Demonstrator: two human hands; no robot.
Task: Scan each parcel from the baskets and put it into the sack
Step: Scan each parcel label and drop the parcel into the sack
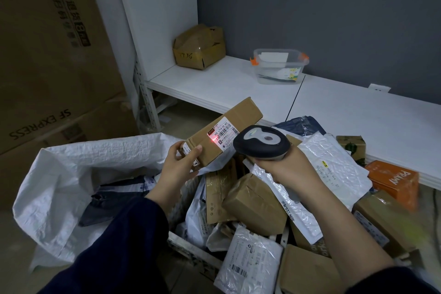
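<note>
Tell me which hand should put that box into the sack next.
Left. The left hand grips the box, and the open sack lies just beside and below it. The right hand is busy holding the scanner.

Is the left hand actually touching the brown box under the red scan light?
Touching. The head view shows the left hand gripping the brown box at its near end, thumb on top.

The white sack [55, 174] gapes open at lower left, with free room above the dark mailers inside. Between sack and basket [191, 250], the left hand [179, 167] holds up a cardboard parcel [229, 126] and the right hand [293, 169] a scanner [261, 142]. The basket is packed tight with heaped parcels [257, 200]; tall cartons [47, 55] wall off the left.
</note>
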